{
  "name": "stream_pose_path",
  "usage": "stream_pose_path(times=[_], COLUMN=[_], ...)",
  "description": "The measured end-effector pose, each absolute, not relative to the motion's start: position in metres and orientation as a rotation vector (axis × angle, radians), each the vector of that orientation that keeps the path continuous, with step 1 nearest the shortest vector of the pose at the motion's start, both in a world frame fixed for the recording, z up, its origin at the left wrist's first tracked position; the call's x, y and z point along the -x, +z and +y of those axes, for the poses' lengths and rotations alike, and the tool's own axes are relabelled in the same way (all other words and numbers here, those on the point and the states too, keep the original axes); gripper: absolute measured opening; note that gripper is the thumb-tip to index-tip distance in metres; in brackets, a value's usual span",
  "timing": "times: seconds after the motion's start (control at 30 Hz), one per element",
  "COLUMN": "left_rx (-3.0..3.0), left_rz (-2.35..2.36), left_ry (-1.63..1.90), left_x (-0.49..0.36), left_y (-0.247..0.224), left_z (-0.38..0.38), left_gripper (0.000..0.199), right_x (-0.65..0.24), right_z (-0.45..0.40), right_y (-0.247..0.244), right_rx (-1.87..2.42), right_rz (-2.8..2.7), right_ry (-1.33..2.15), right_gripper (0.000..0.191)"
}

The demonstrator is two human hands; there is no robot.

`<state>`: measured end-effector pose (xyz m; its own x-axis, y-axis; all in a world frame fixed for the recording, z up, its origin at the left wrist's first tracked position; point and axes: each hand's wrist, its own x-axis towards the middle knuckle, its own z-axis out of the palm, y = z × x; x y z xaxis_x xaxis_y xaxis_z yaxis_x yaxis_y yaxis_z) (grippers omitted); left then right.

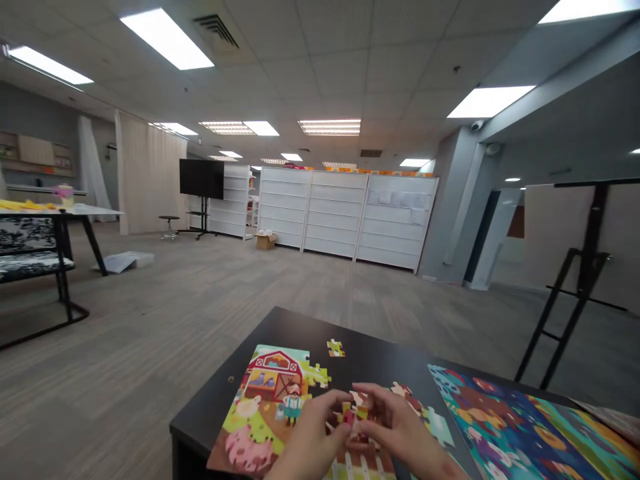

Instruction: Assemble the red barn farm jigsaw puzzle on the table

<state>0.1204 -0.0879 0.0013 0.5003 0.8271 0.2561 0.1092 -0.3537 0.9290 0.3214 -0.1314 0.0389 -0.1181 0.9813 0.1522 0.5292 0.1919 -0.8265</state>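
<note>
My left hand (314, 433) and my right hand (403, 430) are close together over the black table, fingers curled around small jigsaw puzzle pieces (356, 415). Their thumbs almost meet, and the fingers partly hide the pieces. Left of my hands lies a joined puzzle section (273, 413) with a red barn, a farmer, a sheep and a pig. Below them is a section with a white fence (364, 465). One loose green piece (336, 348) lies farther back. More pieces (437, 427) sit just beyond my right hand.
The black table (295, 327) also carries colourful illustrated sheets (520, 427) on the right. A black easel-like stand (565, 300) rises behind its right side. Farther off are white shelving panels (330, 213), a screen on a stand (201, 179) and another table (90, 210) at left.
</note>
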Motion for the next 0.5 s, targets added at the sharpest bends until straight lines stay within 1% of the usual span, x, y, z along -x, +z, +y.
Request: stream_pose_path(times=[0.07,0.1,0.17,0.23,0.27,0.37,0.5], left_rx=[-1.695,-1.665,-1.623,-1.691,-1.776,-2.028,-2.062], left_rz=[0.818,0.862,0.945,1.063,1.152,1.411,1.558], left_ry=[0.957,0.972,1.003,1.014,1.006,0.935,0.862], left_x=[-0.126,-0.125,-0.119,-0.111,-0.108,-0.103,-0.102], left_y=[-0.008,-0.011,-0.014,-0.013,-0.011,-0.005,-0.002], left_z=[-0.079,-0.073,-0.06,-0.052,-0.05,-0.051,-0.053], left_gripper=[0.025,0.024,0.034,0.045,0.048,0.044,0.037], right_x=[-0.304,-0.299,-0.298,-0.301,-0.304,-0.309,-0.315], right_z=[-0.117,-0.111,-0.103,-0.101,-0.102,-0.106,-0.109], right_y=[0.037,0.035,0.027,0.019,0.016,0.015,0.024], right_rx=[1.41,1.404,1.413,1.442,1.454,1.447,1.432], right_rz=[-1.773,-1.782,-1.799,-1.803,-1.795,-1.783,-1.767], right_ry=[0.661,0.577,0.438,0.382,0.38,0.379,0.305], right_gripper=[0.044,0.04,0.032,0.028,0.027,0.027,0.024])
